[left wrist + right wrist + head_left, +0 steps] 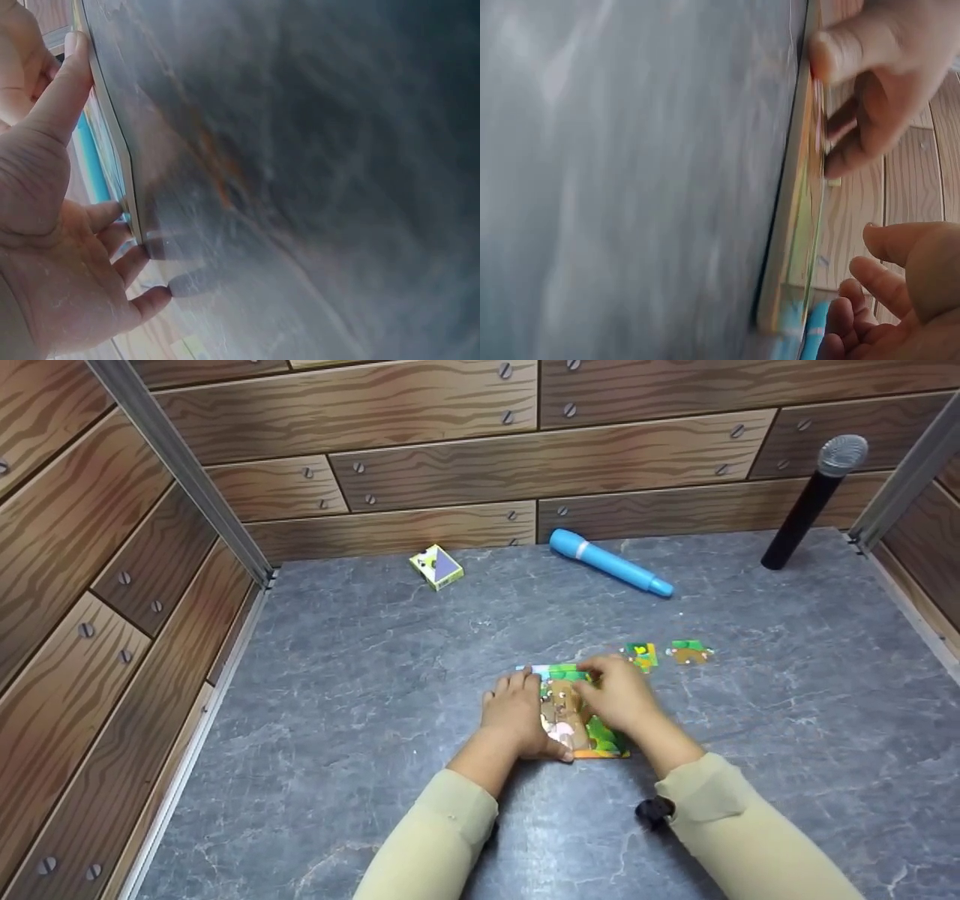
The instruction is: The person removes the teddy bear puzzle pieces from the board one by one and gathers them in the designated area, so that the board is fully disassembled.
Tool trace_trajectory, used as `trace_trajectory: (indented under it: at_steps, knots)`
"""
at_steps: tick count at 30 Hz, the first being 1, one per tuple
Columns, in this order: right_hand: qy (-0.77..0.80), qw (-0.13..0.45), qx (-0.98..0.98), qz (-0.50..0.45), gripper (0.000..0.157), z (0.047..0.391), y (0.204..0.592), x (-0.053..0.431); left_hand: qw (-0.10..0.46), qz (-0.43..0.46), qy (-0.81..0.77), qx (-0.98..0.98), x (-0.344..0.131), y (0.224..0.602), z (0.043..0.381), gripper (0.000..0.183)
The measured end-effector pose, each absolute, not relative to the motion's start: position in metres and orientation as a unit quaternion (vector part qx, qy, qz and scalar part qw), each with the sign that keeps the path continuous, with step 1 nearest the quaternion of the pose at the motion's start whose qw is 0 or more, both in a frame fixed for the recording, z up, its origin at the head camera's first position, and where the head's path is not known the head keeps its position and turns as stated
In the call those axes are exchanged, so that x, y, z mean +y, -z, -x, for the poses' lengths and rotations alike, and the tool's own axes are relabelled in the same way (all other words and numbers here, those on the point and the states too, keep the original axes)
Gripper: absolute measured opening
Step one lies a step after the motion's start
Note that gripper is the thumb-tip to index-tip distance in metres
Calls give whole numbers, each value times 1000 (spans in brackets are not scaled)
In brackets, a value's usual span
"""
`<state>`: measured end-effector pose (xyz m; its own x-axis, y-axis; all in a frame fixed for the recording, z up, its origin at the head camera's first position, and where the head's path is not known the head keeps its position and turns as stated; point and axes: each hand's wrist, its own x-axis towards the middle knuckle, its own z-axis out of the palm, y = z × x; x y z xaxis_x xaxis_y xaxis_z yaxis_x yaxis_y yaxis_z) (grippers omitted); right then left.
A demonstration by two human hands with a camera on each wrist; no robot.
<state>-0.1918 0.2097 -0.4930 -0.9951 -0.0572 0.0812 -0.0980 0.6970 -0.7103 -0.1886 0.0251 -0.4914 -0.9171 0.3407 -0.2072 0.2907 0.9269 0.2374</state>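
Observation:
A flat jigsaw puzzle (562, 697) with a brown animal picture and green patches lies before both hands. My left hand (515, 712) rests along its left side, the thumb at the near edge. In the left wrist view, the left fingers (133, 264) touch the puzzle's rim (124, 154). My right hand (619, 694) is over the upper right part, with thumb and fingers apart in the right wrist view and nothing visible between them. Two loose puzzle pieces lie beyond it: a green and yellow piece (645, 655) and a brown and green piece (689, 652).
Toward the back wall lie a small yellow box (436, 568) and a blue stick-shaped thing with a wider end (611, 564). A black microphone (808, 506) with a silver head stands at the back right. Wood-patterned walls (435, 472) enclose the grey marbled table (337, 660).

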Motion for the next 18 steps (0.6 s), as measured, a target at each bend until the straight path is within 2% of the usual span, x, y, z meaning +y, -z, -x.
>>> trace_trajectory:
  at_steps: [5,12,18]
  knots:
    - [-377,0,-925,-54,30,191,494,194,124,-161,-107,973,25,489,187,134]
    - [-369,-15,-927,-67,24,197,501,183,126,-163,-114,972,25,489,186,133]
    - [-354,-20,-933,-58,24,199,505,181,125,-162,-108,973,23,490,187,134]
